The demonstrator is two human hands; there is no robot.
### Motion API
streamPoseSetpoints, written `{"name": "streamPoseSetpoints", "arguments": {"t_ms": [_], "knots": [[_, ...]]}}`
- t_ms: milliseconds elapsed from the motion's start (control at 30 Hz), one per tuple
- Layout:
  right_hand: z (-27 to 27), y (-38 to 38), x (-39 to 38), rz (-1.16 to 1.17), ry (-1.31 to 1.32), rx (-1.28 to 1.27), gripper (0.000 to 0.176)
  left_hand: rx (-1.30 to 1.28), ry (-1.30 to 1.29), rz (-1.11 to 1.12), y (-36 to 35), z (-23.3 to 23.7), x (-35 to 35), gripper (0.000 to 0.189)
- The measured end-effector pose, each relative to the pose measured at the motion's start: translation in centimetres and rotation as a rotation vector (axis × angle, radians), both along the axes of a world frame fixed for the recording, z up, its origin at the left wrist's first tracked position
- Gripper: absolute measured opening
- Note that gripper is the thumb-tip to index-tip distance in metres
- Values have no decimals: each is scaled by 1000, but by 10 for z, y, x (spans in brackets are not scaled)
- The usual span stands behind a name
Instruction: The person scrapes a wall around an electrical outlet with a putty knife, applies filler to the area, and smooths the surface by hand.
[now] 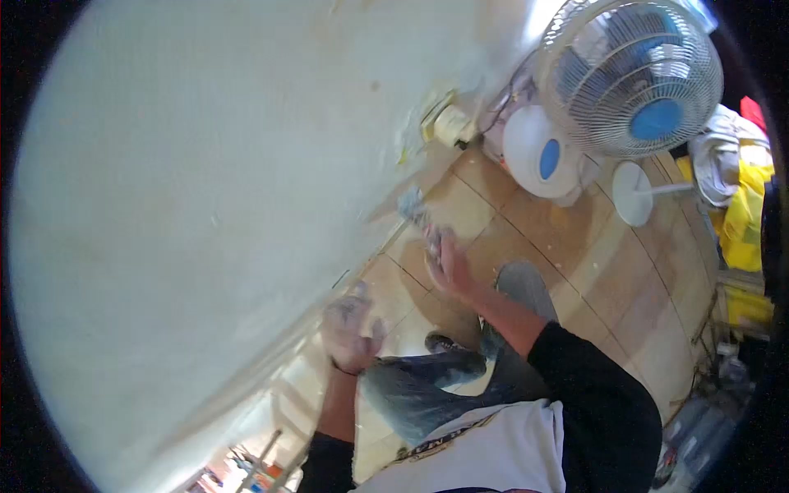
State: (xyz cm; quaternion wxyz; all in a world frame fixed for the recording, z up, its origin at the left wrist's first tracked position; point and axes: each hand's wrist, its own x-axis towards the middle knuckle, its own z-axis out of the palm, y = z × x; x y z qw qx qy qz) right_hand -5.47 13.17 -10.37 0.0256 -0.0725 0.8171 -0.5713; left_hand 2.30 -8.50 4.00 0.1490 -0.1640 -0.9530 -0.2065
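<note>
My right hand (pixel 446 261) is closed around the handle of a putty knife (pixel 410 203). Its flat head is smeared pale and lies close to the foot of the white wall (pixel 205 164). Lower down, my left hand (pixel 352 329) is beside the same wall, whitish residue on its fingers. Its thumb stands apart from the fingers, and nothing shows in it. Below both hands are my bent legs in jeans (pixel 427 394), and a dark shoe (pixel 444 342) rests on the tiles.
A tiled floor (pixel 534 230) meets the wall along a diagonal edge. Ahead stand a fan (pixel 656 120) with a wire cage and a white-and-blue round object (pixel 530 152). A pale container (pixel 452 125) sits against the wall. Yellow bags (pixel 744 218) and clutter line the right side.
</note>
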Motion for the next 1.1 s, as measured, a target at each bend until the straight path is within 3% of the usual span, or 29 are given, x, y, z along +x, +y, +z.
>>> {"name": "streamPoseSetpoints", "arguments": {"t_ms": [67,133,200,300,400,433,567,633,733,867,1100], "knots": [[-36,-6,-37,33,87,-18,44,-81,228,-47,-26,13,-29,28],[-62,-12,-58,-21,366,17,43,-184,522,-17,-35,32,-46,24],[-69,-20,-72,-10,385,-130,43,-258,746,-72,-36,52,-67,23],[-95,-23,-78,-49,420,-45,40,-413,887,-45,-40,74,-76,26],[-89,-27,-76,-42,285,-69,38,-427,893,21,-54,62,-71,28],[-82,-27,-83,-56,387,-100,36,-507,907,81,-60,53,-71,39],[-83,-23,-87,-83,421,-31,36,-563,894,81,-60,52,-75,43],[-96,-18,-88,-44,458,-44,36,-573,904,70,-63,53,-76,44],[-68,-13,-96,-90,455,42,37,-581,903,76,-62,52,-75,46],[-60,-3,-102,-29,486,-28,38,-602,950,90,-61,51,-78,48],[-75,0,-126,-98,509,154,42,-597,944,94,-63,51,-77,47]]}}
